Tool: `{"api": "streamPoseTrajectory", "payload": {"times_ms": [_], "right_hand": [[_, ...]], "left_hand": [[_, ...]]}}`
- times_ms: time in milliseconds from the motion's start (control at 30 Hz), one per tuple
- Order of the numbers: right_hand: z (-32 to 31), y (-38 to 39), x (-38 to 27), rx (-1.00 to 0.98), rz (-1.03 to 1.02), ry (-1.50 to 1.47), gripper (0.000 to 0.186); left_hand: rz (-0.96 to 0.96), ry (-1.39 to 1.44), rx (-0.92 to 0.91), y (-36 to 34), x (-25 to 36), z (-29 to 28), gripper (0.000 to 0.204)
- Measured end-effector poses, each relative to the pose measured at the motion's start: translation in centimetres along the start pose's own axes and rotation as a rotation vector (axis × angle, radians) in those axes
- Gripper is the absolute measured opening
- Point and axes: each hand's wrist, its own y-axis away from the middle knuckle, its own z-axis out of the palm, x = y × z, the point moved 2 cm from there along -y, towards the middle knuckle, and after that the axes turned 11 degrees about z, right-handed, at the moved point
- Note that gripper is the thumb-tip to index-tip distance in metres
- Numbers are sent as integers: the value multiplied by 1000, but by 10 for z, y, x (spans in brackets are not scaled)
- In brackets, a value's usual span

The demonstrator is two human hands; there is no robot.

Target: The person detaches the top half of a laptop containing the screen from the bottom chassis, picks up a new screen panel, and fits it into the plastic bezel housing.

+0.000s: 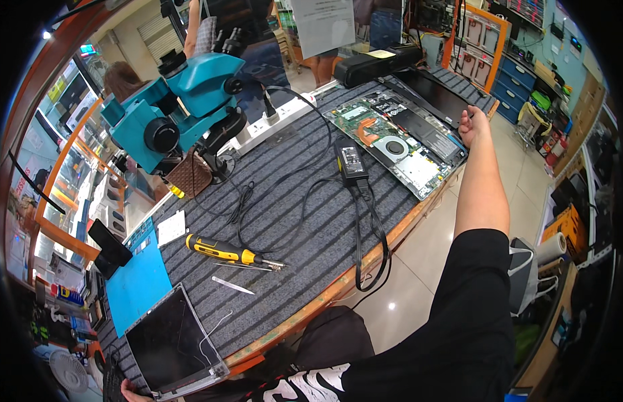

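Down at the lower left, our left hand [128,390] sits under the near corner of a laptop lid [172,345] with a dark screen — only the fingertips show at the picture's edge, touching the lid's frame, and we cannot tell how firmly they close on it. Just beyond that hand lies a blue mat [139,275], with a black phone [109,246] propped at its far corner. Further right of the hand, on the grey striped bench cover [305,268], we have thin metal tweezers [232,285] and, beyond them, a yellow and black screwdriver [221,250]. Well beyond all this stands a teal microscope [171,110], with a white power strip [274,120] running from its base.

Moving toward our right hand [473,124], a black power brick [351,161] lies between the two hands, its cable looping off the bench edge. Then comes the opened laptop base [398,141], its green board, copper pipe and round fan showing. Our right hand rests at the far right corner of that base, touching its edge with fingers loosely curled — gripping nothing that we can see. A black bottom cover [437,95] lies just beyond the hand.
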Motion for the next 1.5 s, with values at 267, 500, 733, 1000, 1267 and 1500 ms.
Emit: {"api": "streamPoseTrajectory", "payload": {"times_ms": [267,500,733,1000,1267,1500], "right_hand": [[4,-2,-2,-63,53,-40,33],[3,-7,-5,-82,26,-101,41],[9,-5,-4,-48,18,23,30],[22,-7,14,-32,-36,89,23],[18,-13,13,-43,-95,110,54],[15,28,-2,326,-424,191,50]], "left_hand": [[51,-5,13,-3,5,4,52],[29,-10,6,-1,-5,1,51],[34,-7,15,-2,-6,4,51],[19,-26,18,0,-8,1,50],[-27,16,32,1,-12,6,48],[-15,59,57,-1,-9,-2,46]]}}
